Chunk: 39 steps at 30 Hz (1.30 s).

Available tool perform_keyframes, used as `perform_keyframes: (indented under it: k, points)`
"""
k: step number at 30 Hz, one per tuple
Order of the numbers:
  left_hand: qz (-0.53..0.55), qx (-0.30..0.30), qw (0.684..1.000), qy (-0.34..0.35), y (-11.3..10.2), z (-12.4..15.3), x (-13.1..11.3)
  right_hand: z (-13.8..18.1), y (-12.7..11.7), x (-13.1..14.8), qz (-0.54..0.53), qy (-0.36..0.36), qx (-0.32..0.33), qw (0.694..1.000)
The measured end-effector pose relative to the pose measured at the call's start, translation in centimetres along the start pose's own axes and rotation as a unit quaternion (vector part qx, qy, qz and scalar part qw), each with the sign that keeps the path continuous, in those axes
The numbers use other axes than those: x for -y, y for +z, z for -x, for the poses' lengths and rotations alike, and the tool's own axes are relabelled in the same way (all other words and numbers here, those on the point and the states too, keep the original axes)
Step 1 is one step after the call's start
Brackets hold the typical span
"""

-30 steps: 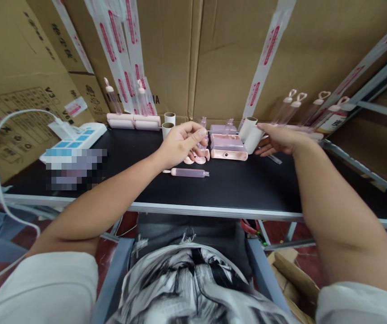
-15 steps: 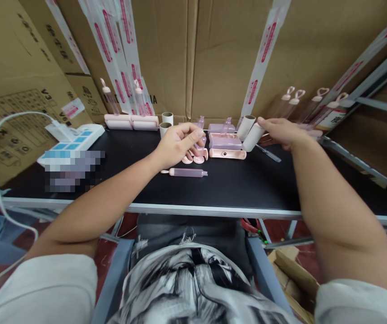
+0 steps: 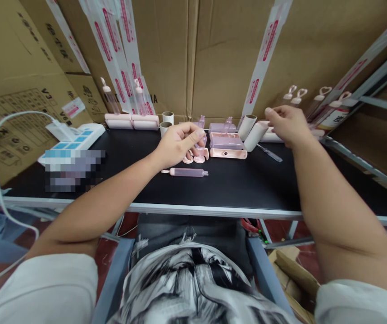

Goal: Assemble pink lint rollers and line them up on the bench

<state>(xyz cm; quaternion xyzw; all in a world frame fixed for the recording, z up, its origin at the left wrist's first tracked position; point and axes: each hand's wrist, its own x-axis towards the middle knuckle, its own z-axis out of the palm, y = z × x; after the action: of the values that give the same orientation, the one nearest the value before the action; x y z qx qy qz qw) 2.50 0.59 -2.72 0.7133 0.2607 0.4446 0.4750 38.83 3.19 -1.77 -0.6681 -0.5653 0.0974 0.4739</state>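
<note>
The tilted white roll [image 3: 254,137] stands on the black counter [image 3: 247,189] beside another roll [image 3: 246,128] — right hand [image 3: 287,125] by its upper end, fingers bent, grip unclear. Left hand [image 3: 179,146] curls narrow near the lilac case [image 3: 227,143] — whether holding anything, I cannot tell.

A plain white roll [image 3: 255,137] leans at a slant on the desk [image 3: 247,189], its upper end near the right hand [image 3: 287,125]; whether they touch is unclear. A clear lilac piece [image 3: 202,121] shows partly behind the left hand [image 3: 181,144].
</note>
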Motion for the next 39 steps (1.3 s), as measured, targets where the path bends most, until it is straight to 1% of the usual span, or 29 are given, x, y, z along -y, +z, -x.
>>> perform_keyframes:
  k: [3, 5, 6, 7, 9, 11, 12, 14, 16, 18, 21, 23, 25, 28, 32, 35, 37, 39]
  points:
    - [-0.048, 0.000, 0.998, 0.030, -0.2, 0.0, 0.2, 0.9, -0.2, 1.6, 0.066, -0.047, -0.102, 0.992]
    - [-0.120, 0.001, 0.990, 0.070, -0.4, 0.1, 0.2, 1.9, 0.0, 2.7, 0.069, -0.103, -0.108, 0.986]
    - [-0.164, 0.011, 0.982, 0.089, -0.6, 0.2, 0.1, 2.4, 0.3, 3.2, 0.063, -0.133, -0.090, 0.985]
    - [-0.211, 0.031, 0.971, 0.104, -0.8, 0.2, 0.1, 3.0, 0.6, 3.6, 0.057, -0.161, -0.055, 0.984]
    - [-0.299, 0.102, 0.942, 0.115, -1.1, 0.3, 0.0, 4.1, 1.6, 4.1, 0.059, -0.216, 0.053, 0.973]
    - [-0.373, 0.184, 0.903, 0.111, -1.3, 0.4, 0.0, 4.9, 2.9, 4.4, 0.088, -0.262, 0.159, 0.948]
    - [-0.407, 0.214, 0.882, 0.107, -1.3, 0.4, 0.0, 5.2, 3.5, 4.5, 0.111, -0.282, 0.198, 0.932]
    - [-0.470, 0.249, 0.841, 0.094, -1.2, 0.4, 0.0, 5.7, 4.5, 4.5, 0.164, -0.313, 0.256, 0.900]
    - [-0.523, 0.266, 0.807, 0.073, -0.9, 0.4, -0.1, 6.0, 5.2, 4.6, 0.222, -0.323, 0.295, 0.872]
    - [-0.557, 0.279, 0.781, 0.052, -0.7, 0.5, -0.3, 6.3, 5.6, 4.6, 0.273, -0.311, 0.316, 0.854]
    - [-0.591, 0.295, 0.751, 0.017, -0.6, 0.5, -0.7, 6.5, 5.8, 4.7, 0.320, -0.282, 0.331, 0.841]
    - [-0.610, 0.301, 0.733, -0.011, -0.6, 0.5, -0.9, 6.6, 5.9, 4.7, 0.335, -0.275, 0.333, 0.838]
    - [-0.617, 0.306, 0.725, -0.028, -0.6, 0.5, -1.0, 6.6, 5.9, 4.6, 0.343, -0.285, 0.318, 0.837]
    - [-0.612, 0.315, 0.725, -0.034, -0.7, 0.5, -1.2, 6.6, 6.1, 4.5, 0.351, -0.296, 0.291, 0.840]
    - [-0.583, 0.327, 0.743, -0.032, -1.0, 0.5, -0.9, 6.8, 6.3, 4.6, 0.369, -0.273, 0.294, 0.838]
    - [-0.559, 0.332, 0.759, -0.026, -1.2, 0.4, -0.3, 7.0, 6.3, 4.8, 0.379, -0.275, 0.274, 0.840]
    - [-0.553, 0.332, 0.764, -0.023, -1.3, 0.3, 0.0, 7.0, 6.2, 5.0, 0.391, -0.268, 0.268, 0.839]
    - [-0.552, 0.331, 0.765, -0.018, -1.3, 0.3, 0.1, 7.0, 6.2, 5.1, 0.407, -0.250, 0.284, 0.832]
